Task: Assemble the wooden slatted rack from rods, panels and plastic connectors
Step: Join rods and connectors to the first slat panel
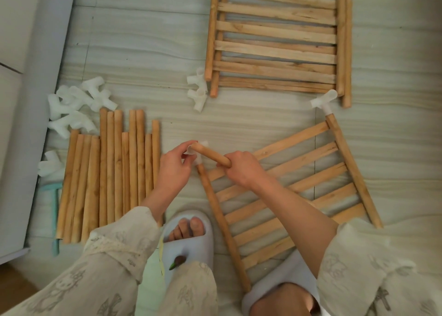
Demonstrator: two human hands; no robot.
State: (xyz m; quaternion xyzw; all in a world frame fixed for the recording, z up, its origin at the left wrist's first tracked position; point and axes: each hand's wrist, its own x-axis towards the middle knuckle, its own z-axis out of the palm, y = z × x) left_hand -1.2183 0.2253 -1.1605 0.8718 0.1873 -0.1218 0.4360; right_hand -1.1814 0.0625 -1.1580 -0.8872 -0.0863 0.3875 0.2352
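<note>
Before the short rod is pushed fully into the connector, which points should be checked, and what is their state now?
1. Left hand pinches the connector: ok.
2. Right hand grips the short rod: ok.
3. Rod tip at the connector socket: ok.
4. Rod fully seated: cannot tell.
5. Connector sits on the near slatted panel's side rod: ok.
6. Far corner connector fitted: ok.
</note>
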